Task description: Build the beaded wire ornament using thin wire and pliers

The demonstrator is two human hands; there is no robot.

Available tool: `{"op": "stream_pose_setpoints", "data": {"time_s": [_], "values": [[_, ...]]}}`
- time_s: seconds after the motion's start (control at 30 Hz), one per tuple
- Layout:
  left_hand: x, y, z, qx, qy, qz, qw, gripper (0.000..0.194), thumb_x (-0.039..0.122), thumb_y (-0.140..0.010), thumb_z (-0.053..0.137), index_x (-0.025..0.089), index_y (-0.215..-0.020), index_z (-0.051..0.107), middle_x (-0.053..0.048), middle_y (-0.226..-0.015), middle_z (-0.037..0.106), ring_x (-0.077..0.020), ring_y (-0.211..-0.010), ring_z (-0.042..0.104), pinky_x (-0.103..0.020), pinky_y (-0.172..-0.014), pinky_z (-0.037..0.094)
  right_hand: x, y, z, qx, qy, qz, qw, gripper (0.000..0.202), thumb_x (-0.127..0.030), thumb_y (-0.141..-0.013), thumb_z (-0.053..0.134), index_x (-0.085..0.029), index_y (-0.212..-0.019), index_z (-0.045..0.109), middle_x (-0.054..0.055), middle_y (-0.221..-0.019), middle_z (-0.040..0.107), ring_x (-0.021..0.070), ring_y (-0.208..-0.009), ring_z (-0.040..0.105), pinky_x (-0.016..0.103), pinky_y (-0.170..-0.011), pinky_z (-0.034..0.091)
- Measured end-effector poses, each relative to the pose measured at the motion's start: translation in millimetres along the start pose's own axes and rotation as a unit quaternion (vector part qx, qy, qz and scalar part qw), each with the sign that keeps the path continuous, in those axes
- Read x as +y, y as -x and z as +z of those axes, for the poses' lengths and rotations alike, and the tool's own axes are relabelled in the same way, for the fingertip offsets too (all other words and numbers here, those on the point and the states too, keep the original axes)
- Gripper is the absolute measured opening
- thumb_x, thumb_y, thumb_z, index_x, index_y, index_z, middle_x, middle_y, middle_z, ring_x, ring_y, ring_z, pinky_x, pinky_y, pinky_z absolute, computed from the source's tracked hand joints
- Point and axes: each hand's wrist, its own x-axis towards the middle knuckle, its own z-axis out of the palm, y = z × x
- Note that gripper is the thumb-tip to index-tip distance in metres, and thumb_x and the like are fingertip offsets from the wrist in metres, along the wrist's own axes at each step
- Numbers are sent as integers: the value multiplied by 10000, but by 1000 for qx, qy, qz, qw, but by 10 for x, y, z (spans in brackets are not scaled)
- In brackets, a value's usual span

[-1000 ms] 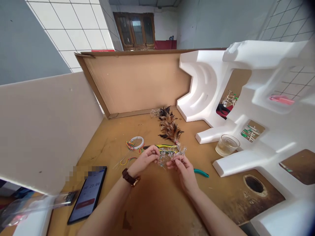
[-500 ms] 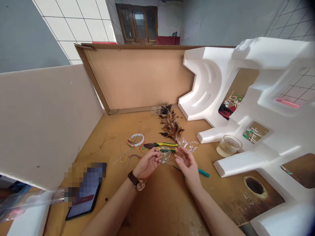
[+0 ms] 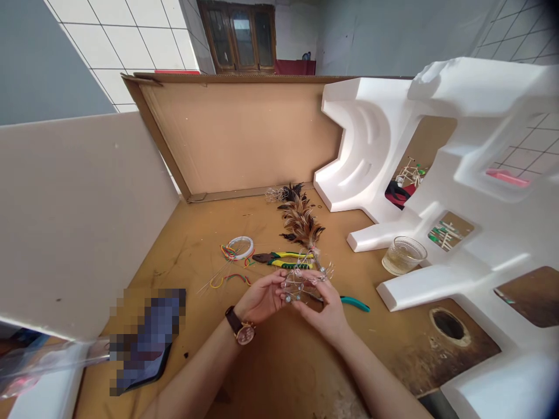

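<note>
My left hand [image 3: 263, 295], with a watch at its wrist, has its fingers closed on the near-left side of a thin wire piece with clear beads [image 3: 294, 286]. My right hand [image 3: 322, 305] holds the same piece from the right, thumb below and fingers above. Just beyond the hands lie yellow-green pliers [image 3: 283, 259]. Teal-handled pliers [image 3: 354, 303] are partly hidden behind my right hand. A bundle of brown and black feathers [image 3: 301, 218] lies farther back, its near end close to the wire.
A white ring [image 3: 240, 247] with coloured cords lies left of the pliers. A phone [image 3: 152, 343] is at the left front. At the right stand a glass of liquid [image 3: 403, 256] and white foam [image 3: 362, 134]. A cardboard panel [image 3: 244, 139] rises at the back.
Both hands have come closer together, and my right hand has closed on the beaded wire piece. The wire piece is now raised and spread between my fingers. The view has shifted slightly.
</note>
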Motion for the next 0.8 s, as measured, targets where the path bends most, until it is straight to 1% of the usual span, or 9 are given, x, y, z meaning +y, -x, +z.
{"op": "stream_pose_setpoints", "data": {"time_s": [0.13,0.27,0.37,0.47,0.53,0.6,0.63,0.73,0.8], "values": [[-19,-3,-10,-4,-2,-18,1000,90,77,-751,498,144,-809,485,40,-623,406,-35,-493,397,-173,-539,356,-19,-27,-23,26,-28,33,999,283,-222,-733,630,-275,-1010,646,55,-1002,626,219,-945,575,369,-840,459],[-40,-11,-11,4,-4,-27,1000,106,79,-717,517,145,-788,473,42,-613,390,-31,-479,380,-157,-508,337,-33,-17,-32,44,-50,64,996,245,-244,-699,670,-280,-941,677,49,-952,647,225,-899,587,376,-817,467],[-34,-5,-9,-1,-9,-14,1000,99,85,-708,508,149,-754,448,42,-610,364,-35,-467,356,-158,-479,314,-23,-10,-67,33,-98,103,989,266,-295,-714,657,-267,-979,663,54,-999,642,232,-930,578,385,-828,462],[-14,15,-12,-18,5,2,1000,107,80,-690,492,154,-715,419,46,-587,324,-37,-439,314,-154,-441,272,4,-2,-109,54,-168,160,971,284,-333,-772,594,-261,-1045,626,57,-1040,635,230,-957,573,392,-839,457],[-1,30,-13,-29,10,8,999,123,70,-669,488,158,-691,404,47,-571,302,-42,-430,293,-155,-423,244,12,6,-123,64,-196,162,965,302,-346,-791,572,-266,-1080,601,57,-1070,622,231,-1002,557,392,-854,449],[8,40,-5,-37,16,14,999,132,66,-655,485,159,-674,394,47,-561,282,-47,-429,283,-157,-417,230,2,19,-117,40,-196,131,971,401,-367,-772,592,-278,-1160,546,63,-1158,572,239,-1052,529,394,-866,445],[10,43,2,-38,21,19,999,133,65,-652,484,159,-672,393,48,-560,274,-48,-430,282,-157,-417,230,-8,29,-106,21,-184,107,977,501,-377,-739,627,-283,-1214,498,69,-1215,530,247,-1077,511,398,-874,443],[1,44,32,-30,30,28,999,123,63,-666,480,156,-691,403,50,-568,269,-44,-434,282,-154,-430,253,-37,66,-48,-37,-95,46,994,847,-352,-577,763,-280,-1322,365,81,-1333,409,281,-1178,416,427,-947,393],[-14,39,59,-15,24,27,999,113,65,-687,481,154,-715,417,50,-575,285,-42,-438,290,-157,-447,283,-37,87,-5,-44,-35,31,998,915,-321,-525,793,-268,-1329,358,87,-1337,404,293,-1224,359,456,-1006,322]]}}
